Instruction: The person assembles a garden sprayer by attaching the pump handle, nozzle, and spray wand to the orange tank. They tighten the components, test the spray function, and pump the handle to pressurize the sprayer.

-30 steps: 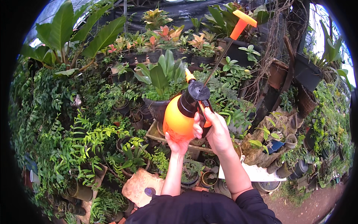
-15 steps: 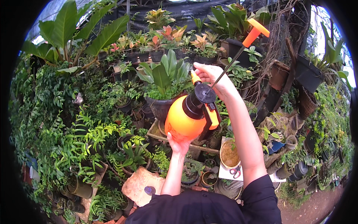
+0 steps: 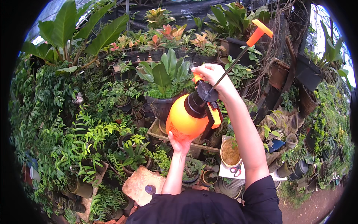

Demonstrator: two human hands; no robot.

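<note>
An orange pump sprayer [image 3: 183, 120] with a black collar is held up in front of me, tilted. My left hand [image 3: 180, 145] cups its round tank from below. At the top, the fingers of my right hand [image 3: 213, 75] are closed on the small yellow-orange nozzle [image 3: 197, 78]. The pump rod is pulled far out and slants up to the right past my right wrist, ending in an orange T-shaped handle [image 3: 259, 33]. A trigger lever [image 3: 215, 116], black and orange, sits on the sprayer's right side, touched by neither hand.
Beyond the sprayer stands a broad-leaved plant in a dark pot [image 3: 162, 106]. Scissors [image 3: 236, 170] lie on a white board beside a tan pot of soil [image 3: 230, 152]. A stone slab [image 3: 140, 184] is at lower left. Dense foliage fills the left; roots hang at right.
The sprayer and its handle have shifted slightly right. My right fingers, just above the nozzle before, have curled closed around it. My left hand keeps its hold underneath.
</note>
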